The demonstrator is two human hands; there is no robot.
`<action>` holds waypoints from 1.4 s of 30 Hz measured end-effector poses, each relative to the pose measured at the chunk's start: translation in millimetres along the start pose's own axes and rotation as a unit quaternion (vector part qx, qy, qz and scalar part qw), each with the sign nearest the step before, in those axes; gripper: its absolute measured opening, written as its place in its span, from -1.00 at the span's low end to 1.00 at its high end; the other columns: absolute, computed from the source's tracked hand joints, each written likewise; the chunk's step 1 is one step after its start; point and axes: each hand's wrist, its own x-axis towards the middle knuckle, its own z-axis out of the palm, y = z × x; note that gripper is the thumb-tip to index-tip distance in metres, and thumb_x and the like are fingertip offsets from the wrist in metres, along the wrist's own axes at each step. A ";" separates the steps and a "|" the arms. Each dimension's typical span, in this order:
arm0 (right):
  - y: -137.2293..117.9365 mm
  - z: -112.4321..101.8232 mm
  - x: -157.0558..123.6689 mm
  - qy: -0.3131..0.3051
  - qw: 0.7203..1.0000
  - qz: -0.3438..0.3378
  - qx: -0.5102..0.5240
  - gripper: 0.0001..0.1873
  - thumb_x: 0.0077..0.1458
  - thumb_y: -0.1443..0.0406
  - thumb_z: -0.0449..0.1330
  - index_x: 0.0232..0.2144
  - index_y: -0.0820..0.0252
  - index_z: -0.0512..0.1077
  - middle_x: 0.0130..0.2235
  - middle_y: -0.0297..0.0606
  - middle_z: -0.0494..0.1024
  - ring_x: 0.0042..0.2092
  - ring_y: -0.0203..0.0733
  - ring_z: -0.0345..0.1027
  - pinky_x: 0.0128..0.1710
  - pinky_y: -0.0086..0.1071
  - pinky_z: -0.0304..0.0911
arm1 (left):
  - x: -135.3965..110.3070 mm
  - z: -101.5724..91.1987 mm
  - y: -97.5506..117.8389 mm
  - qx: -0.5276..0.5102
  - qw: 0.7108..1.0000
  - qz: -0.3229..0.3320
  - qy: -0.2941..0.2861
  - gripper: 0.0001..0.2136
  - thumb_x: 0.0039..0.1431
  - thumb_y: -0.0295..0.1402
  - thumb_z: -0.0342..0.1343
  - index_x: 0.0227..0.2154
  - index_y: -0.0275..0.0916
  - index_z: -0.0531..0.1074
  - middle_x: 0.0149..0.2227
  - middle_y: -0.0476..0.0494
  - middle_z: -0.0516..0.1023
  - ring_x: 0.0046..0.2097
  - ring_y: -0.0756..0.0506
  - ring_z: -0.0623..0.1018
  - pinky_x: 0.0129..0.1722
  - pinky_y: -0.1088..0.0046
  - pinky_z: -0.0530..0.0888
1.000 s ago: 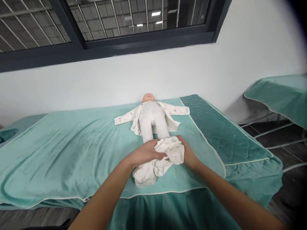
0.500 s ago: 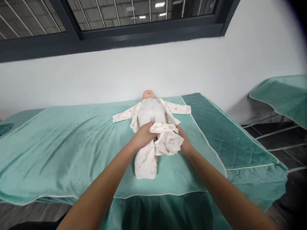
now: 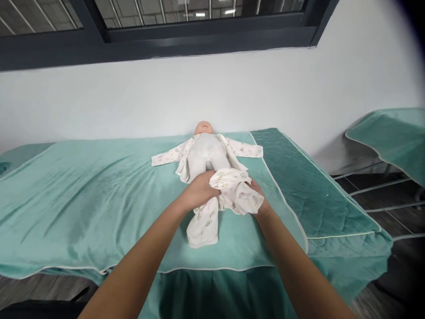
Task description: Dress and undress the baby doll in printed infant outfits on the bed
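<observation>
A baby doll (image 3: 206, 148) lies on its back on a teal blanket (image 3: 93, 190), head toward the wall, wearing an open white printed top (image 3: 169, 155). White printed baby trousers (image 3: 212, 212) are bunched over the doll's legs. My left hand (image 3: 198, 191) grips the trousers' waistband on the left. My right hand (image 3: 258, 200) holds the bunched cloth on the right and is partly hidden under it. One trouser leg trails toward me.
The blanket covers a table (image 3: 212, 288) against a white wall, under a dark-framed window (image 3: 159, 31). A darker quilted teal cover (image 3: 299, 177) lies to the right. Another teal-covered table (image 3: 392, 133) stands at far right.
Both hands have pulled the bunched trousers up from the doll's feet to its upper legs. The trousers now hide the legs, and one trouser leg has straightened out.
</observation>
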 end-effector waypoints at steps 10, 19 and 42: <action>-2.2 5.5 -0.4 0.018 0.976 0.021 0.218 -0.58 -0.03 0.31 0.38 -0.07 0.04 0.48 -0.04 -0.29 0.58 -0.09 -0.13 0.46 -0.11 -0.28 0.40 | 38.9 -1.2 -20.3 0.086 0.967 -0.012 0.241 -0.77 -0.15 -0.54 0.02 -0.38 -0.22 0.45 -0.40 -0.02 0.51 -0.32 -0.08 0.47 -0.30 0.44 0.34; 0.3 5.1 1.4 0.016 0.973 0.016 0.228 -0.66 0.04 0.28 0.35 -0.08 -0.02 0.51 0.03 -0.31 0.55 0.05 -0.16 0.40 0.03 -0.22 0.35 | 42.7 -11.6 -40.5 -0.040 0.940 0.010 0.338 -0.77 -0.15 -0.48 0.08 -0.34 -0.23 0.43 -0.33 0.00 0.50 -0.22 -0.08 0.47 -0.19 0.43 0.36; -67.3 68.8 98.2 -0.204 0.900 -0.027 -0.383 -0.68 -0.02 0.03 0.38 -0.33 0.09 0.47 -0.36 -0.36 0.50 -0.31 -0.17 0.30 -0.38 -0.37 0.13 | 29.8 -7.4 -73.5 -0.406 0.873 0.037 0.266 -0.76 0.12 -0.19 0.26 -0.24 -0.23 0.49 -0.37 0.01 0.52 -0.37 0.04 0.47 -0.34 0.53 0.38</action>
